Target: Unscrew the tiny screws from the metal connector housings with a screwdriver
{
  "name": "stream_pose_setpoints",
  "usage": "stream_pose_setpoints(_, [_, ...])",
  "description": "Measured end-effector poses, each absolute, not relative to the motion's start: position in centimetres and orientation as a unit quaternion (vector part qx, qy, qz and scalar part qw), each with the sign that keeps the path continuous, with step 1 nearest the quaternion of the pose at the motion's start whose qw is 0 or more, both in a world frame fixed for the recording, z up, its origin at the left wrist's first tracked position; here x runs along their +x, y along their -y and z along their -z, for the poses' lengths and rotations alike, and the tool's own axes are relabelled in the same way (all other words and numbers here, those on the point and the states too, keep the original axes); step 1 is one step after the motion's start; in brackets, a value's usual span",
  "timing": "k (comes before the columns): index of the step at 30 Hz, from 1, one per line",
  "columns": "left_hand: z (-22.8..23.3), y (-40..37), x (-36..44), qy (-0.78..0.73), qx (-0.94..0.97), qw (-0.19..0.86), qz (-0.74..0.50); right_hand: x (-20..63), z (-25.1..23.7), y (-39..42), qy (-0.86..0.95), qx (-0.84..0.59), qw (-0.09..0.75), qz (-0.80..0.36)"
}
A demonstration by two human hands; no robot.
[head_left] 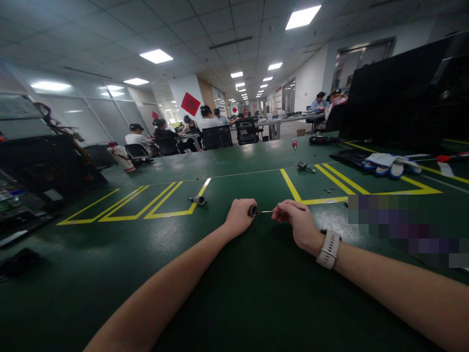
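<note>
the green work table (pixel 234 303) bore yellow marked bays. at its middle my left hand (pixel 240 216) was closed around a small dark cylindrical part (pixel 252 210), and my right hand (pixel 298 222) was pinched on a thin metal rod (pixel 266 211), whose tip stood at the part's end. i judged the step to be seating the rod in the part; the next move called for steady alignment and a straight push. counted: one pair of gloves (pixel 390 165), two loose cylindrical pieces (pixel 198 199) (pixel 305 167), one red-handled tool (pixel 294 143), several small screws (pixel 329 189), number unclear.
</note>
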State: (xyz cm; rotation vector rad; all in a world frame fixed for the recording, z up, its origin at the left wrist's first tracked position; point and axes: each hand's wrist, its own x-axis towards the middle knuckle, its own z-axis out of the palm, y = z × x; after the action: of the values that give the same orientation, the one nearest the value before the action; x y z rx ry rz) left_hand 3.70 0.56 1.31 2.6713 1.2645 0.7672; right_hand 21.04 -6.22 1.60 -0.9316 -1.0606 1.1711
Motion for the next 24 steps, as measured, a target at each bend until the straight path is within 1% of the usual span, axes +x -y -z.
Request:
stream_pose_setpoints(7, [-1.64, -0.43, 3.88, -0.457, 0.851, 0.058, -0.254, 20.97, -1.62, 6.17, 0.481, -0.447, 0.575, -0.489])
stream_pose_setpoints(18, [-1.28, -0.60, 3.77, -0.452, 0.849, 0.063, -0.266, 20.87, -1.16, 5.79, 0.488, -0.476, 0.569, -0.459])
stream_pose_setpoints(21, [-1.22, -0.65, 3.79, -0.453, 0.845, 0.079, -0.273, 20.93, -1.13, 5.84, 0.496, -0.476, 0.565, -0.456])
stream_pose_setpoints(24, [-1.13, -0.77, 3.83, -0.419, 0.848, 0.127, -0.299, 20.90, -1.30, 5.95, 0.498, -0.478, 0.564, -0.454])
